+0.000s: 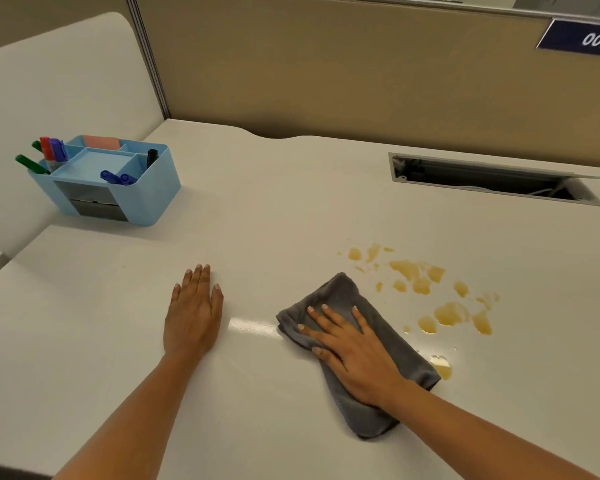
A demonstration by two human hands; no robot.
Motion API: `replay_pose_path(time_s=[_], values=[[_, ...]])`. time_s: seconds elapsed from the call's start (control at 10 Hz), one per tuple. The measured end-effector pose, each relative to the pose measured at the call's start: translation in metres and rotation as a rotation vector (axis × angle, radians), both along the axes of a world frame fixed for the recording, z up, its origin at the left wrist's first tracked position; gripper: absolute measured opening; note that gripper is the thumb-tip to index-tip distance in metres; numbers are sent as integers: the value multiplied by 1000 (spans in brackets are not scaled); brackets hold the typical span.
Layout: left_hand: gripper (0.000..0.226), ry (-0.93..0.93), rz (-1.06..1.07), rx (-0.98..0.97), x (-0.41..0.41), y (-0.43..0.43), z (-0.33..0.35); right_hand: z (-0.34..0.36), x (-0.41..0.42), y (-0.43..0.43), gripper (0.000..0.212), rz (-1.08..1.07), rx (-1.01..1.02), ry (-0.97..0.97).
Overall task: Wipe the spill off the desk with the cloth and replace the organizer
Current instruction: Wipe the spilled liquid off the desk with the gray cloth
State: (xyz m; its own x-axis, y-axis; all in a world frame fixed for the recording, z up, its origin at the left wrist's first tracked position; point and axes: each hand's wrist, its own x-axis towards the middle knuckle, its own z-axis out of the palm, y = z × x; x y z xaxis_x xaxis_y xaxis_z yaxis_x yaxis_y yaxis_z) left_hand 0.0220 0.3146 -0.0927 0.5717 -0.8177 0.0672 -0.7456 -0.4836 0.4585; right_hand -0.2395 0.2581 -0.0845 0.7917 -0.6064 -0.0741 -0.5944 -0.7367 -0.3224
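A folded grey cloth (340, 296) lies flat on the white desk (291, 209). My right hand (354, 351) presses down on it with fingers spread. Just right of the cloth, an amber spill (416, 273) is scattered in several puddles and drops, one puddle touching the cloth's near right edge. My left hand (193, 313) rests flat on the bare desk to the left, fingers together, holding nothing. The light blue organizer (104, 178) stands at the far left of the desk, with several markers and a pink block in its compartments.
A rectangular cable hatch (496, 180) is open in the desk at the far right. A beige partition wall (326, 64) runs along the back, with a blue number plate (582, 38) at its top right. An adjoining white surface (32, 98) meets the desk at the left.
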Motion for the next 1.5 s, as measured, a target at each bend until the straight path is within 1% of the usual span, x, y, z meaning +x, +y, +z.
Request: replay_pose_path(time_s=[0.2,0.4,0.6,0.8,0.9,1.1,1.3,1.5], values=[[51,-3,12,13,-14,10,2,2,-19,3,45,60,-2,52],[52,8,37,23,-34,14,2,5,-27,2,45,91,36,31],[53,7,112,36,-55,3,4,3,-25,-6,45,136,18,30],[55,-59,129,82,-62,-5,4,5,-4,-29,45,175,-1,8],[55,-43,139,69,-61,-5,2,4,10,-46,44,181,-25,4],[55,-35,146,38,-60,-5,0,1,31,-85,44,115,-66,-37],[55,-33,156,32,-59,-5,-3,-3,39,-126,44,-49,-65,-55],[55,-38,158,39,-59,-6,-3,-1,27,-160,47,-217,-80,-62]])
